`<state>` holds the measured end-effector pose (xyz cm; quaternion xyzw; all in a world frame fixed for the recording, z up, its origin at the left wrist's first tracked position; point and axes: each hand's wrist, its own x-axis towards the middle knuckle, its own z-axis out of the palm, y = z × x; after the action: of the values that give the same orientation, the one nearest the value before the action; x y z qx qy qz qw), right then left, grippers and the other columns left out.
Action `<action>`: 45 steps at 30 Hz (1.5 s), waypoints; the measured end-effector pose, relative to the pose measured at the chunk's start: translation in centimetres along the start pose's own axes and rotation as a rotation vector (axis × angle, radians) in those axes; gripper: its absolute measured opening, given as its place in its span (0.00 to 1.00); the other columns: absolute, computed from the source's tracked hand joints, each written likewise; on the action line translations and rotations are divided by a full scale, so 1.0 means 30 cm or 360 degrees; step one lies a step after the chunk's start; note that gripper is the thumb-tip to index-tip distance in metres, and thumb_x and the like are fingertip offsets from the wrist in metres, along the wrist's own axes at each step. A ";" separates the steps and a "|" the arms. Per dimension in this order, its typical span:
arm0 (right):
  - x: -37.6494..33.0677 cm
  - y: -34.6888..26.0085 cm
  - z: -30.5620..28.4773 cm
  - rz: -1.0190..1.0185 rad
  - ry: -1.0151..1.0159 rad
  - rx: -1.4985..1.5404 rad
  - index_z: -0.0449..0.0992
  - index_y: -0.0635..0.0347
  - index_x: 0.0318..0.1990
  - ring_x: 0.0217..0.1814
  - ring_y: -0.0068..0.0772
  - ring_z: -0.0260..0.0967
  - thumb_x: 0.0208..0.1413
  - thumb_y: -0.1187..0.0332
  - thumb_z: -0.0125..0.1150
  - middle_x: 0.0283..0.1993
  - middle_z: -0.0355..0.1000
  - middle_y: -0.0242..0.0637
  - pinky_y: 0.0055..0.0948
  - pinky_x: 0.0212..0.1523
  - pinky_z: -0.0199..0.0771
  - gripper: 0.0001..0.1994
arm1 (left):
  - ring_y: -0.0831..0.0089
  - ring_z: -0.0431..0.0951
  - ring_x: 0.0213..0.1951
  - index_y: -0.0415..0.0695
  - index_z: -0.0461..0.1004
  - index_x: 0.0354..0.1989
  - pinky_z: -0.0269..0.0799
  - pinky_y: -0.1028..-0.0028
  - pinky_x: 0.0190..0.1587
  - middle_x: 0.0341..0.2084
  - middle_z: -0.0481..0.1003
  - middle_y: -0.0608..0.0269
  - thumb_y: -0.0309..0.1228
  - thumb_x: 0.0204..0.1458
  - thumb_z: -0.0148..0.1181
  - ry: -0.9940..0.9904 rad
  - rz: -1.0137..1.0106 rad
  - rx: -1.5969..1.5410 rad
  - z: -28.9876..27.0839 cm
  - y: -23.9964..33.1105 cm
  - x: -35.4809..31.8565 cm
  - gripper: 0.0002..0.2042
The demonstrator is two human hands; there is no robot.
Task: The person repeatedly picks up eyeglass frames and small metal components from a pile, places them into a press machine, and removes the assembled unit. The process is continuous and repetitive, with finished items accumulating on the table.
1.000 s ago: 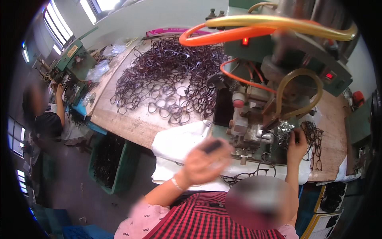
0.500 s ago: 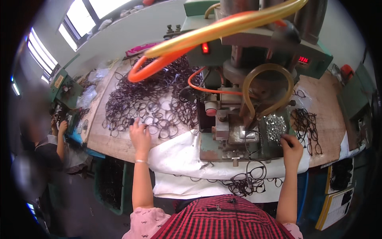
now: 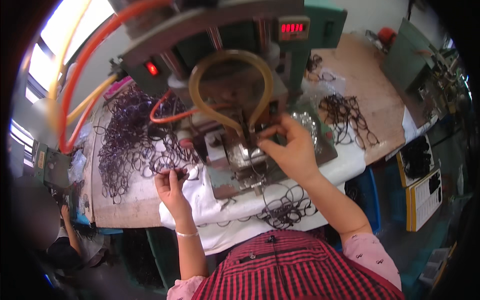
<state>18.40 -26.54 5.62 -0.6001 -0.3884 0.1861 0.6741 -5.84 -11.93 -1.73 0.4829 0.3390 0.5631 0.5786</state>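
My right hand [image 3: 295,152] reaches into the bench press [image 3: 220,147], fingertips pinched beside its metal die [image 3: 241,155]; whatever small thing they hold is too small to make out. A dark eyeglass frame [image 3: 258,167] hangs at the die's front, just below those fingers. My left hand [image 3: 172,192] is closed on another dark eyeglass frame [image 3: 181,175], at the near edge of a big heap of eyeglass frames [image 3: 135,125]. Behind my right hand lies a pile of small shiny metal parts [image 3: 306,122], partly covered by it.
A looped yellowish hose [image 3: 230,54] and orange tubes [image 3: 95,37] hang around the press. More eyeglass frames lie on the right [image 3: 345,117] and on the white cloth [image 3: 285,207] before me. A blue bin [image 3: 370,200] stands below right. Another person works at far left.
My right hand has moved left from the shiny metal parts to the press die. My left hand has lifted an eyeglass frame at the heap. The view has shifted right and closer.
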 end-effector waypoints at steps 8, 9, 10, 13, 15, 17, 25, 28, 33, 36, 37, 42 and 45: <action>0.003 -0.086 0.022 0.0259 -0.0193 0.0478 0.65 0.68 0.59 0.44 0.22 0.71 0.49 0.82 0.64 0.41 0.74 0.35 0.20 0.48 0.69 0.28 | 0.69 0.78 0.35 0.41 0.69 0.42 0.80 0.71 0.37 0.34 0.76 0.58 0.25 0.62 0.53 -0.0464 0.1034 -0.0114 0.317 0.368 0.008 0.04; -0.005 -0.091 0.033 0.0343 -0.0221 0.0546 0.64 0.68 0.60 0.44 0.22 0.70 0.48 0.83 0.63 0.43 0.74 0.35 0.19 0.48 0.68 0.29 | 0.69 0.79 0.33 0.41 0.69 0.42 0.80 0.71 0.36 0.33 0.76 0.58 0.24 0.62 0.53 -0.0403 0.1024 -0.0024 0.354 0.370 0.018 0.03; -0.008 -0.088 0.043 0.0341 -0.0181 0.0599 0.64 0.68 0.61 0.44 0.21 0.70 0.49 0.83 0.63 0.42 0.73 0.35 0.19 0.47 0.68 0.29 | 0.69 0.79 0.32 0.41 0.69 0.42 0.80 0.71 0.35 0.32 0.76 0.58 0.24 0.62 0.52 -0.0342 0.1013 0.0066 0.381 0.375 0.023 0.03; -0.028 -0.116 0.040 0.0402 -0.0126 0.0556 0.62 0.67 0.63 0.48 0.22 0.70 0.51 0.80 0.61 0.44 0.75 0.36 0.23 0.53 0.68 0.29 | 0.68 0.79 0.35 0.38 0.68 0.41 0.79 0.68 0.41 0.35 0.75 0.55 0.20 0.60 0.53 -0.0436 0.0937 0.0025 0.371 0.387 0.024 0.04; -0.079 -0.106 0.002 0.0050 -0.0236 0.0182 0.63 0.65 0.62 0.50 0.26 0.71 0.52 0.79 0.61 0.45 0.76 0.36 0.26 0.55 0.68 0.28 | 0.65 0.78 0.36 0.37 0.68 0.39 0.80 0.65 0.42 0.34 0.74 0.54 0.17 0.58 0.52 -0.0609 0.0933 -0.0012 0.358 0.395 -0.014 0.03; -0.094 -0.087 -0.063 -0.0011 -0.0249 0.0113 0.69 0.63 0.59 0.56 0.34 0.71 0.52 0.78 0.60 0.50 0.77 0.40 0.31 0.61 0.65 0.24 | 0.61 0.81 0.33 0.35 0.69 0.34 0.80 0.67 0.35 0.29 0.76 0.49 0.11 0.48 0.56 -0.0774 0.1143 0.0011 0.348 0.358 -0.077 0.08; -0.064 0.230 -0.291 -0.0367 0.0309 -0.1646 0.78 0.61 0.34 0.61 0.53 0.65 0.45 0.74 0.65 0.53 0.73 0.47 0.46 0.56 0.67 0.07 | 0.69 0.81 0.36 0.46 0.73 0.33 0.75 0.75 0.28 0.40 0.81 0.62 0.23 0.41 0.67 -0.1417 0.2135 0.0917 0.367 0.266 -0.123 0.11; -0.007 0.213 -0.284 -0.0290 0.0326 -0.1368 0.77 0.62 0.33 0.53 0.51 0.69 0.44 0.72 0.67 0.50 0.74 0.45 0.41 0.54 0.68 0.08 | 0.70 0.81 0.35 0.46 0.73 0.33 0.77 0.75 0.29 0.40 0.81 0.62 0.24 0.41 0.66 -0.1484 0.2220 0.0993 0.369 0.248 -0.103 0.10; -0.025 0.268 -0.256 -0.0327 0.0208 -0.1844 0.76 0.61 0.39 0.63 0.56 0.61 0.46 0.69 0.66 0.57 0.68 0.49 0.48 0.58 0.65 0.12 | 0.73 0.75 0.28 0.45 0.73 0.30 0.77 0.74 0.33 0.40 0.80 0.63 0.25 0.43 0.62 -0.1491 0.2159 0.0885 0.368 0.242 -0.089 0.06; 0.007 0.290 -0.260 -0.0319 0.0065 -0.1990 0.75 0.63 0.41 0.67 0.56 0.57 0.48 0.72 0.65 0.61 0.65 0.50 0.49 0.61 0.63 0.13 | 0.69 0.76 0.31 0.41 0.74 0.31 0.80 0.68 0.44 0.44 0.78 0.60 0.26 0.44 0.62 -0.1457 0.2006 0.0785 0.361 0.224 -0.113 0.06; 0.001 0.268 -0.232 -0.0389 0.0156 -0.1916 0.75 0.64 0.37 0.63 0.56 0.61 0.47 0.74 0.65 0.56 0.69 0.49 0.47 0.63 0.61 0.09 | 0.68 0.77 0.33 0.40 0.75 0.32 0.80 0.67 0.46 0.45 0.78 0.60 0.25 0.44 0.62 -0.1387 0.1863 0.0830 0.343 0.231 -0.149 0.07; -0.031 0.270 -0.251 -0.0240 0.0302 -0.1435 0.78 0.66 0.41 0.50 0.51 0.72 0.51 0.76 0.61 0.44 0.76 0.49 0.40 0.56 0.68 0.09 | 0.60 0.81 0.48 0.42 0.78 0.38 0.77 0.64 0.45 0.45 0.79 0.58 0.20 0.42 0.66 -0.0607 0.1738 0.1114 0.140 0.282 -0.229 0.12; -0.036 0.381 -0.333 -0.0231 0.0187 -0.1364 0.78 0.69 0.43 0.45 0.45 0.75 0.57 0.77 0.56 0.43 0.76 0.48 0.35 0.48 0.74 0.09 | 0.59 0.81 0.43 0.42 0.77 0.41 0.75 0.68 0.43 0.42 0.80 0.56 0.16 0.41 0.67 -0.0235 0.1495 0.1282 0.017 0.378 -0.066 0.17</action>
<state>27.65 -31.55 -5.38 -0.8063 -0.4327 -0.0744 0.3964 -9.30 -15.10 8.79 0.7985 0.2354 0.5504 0.0635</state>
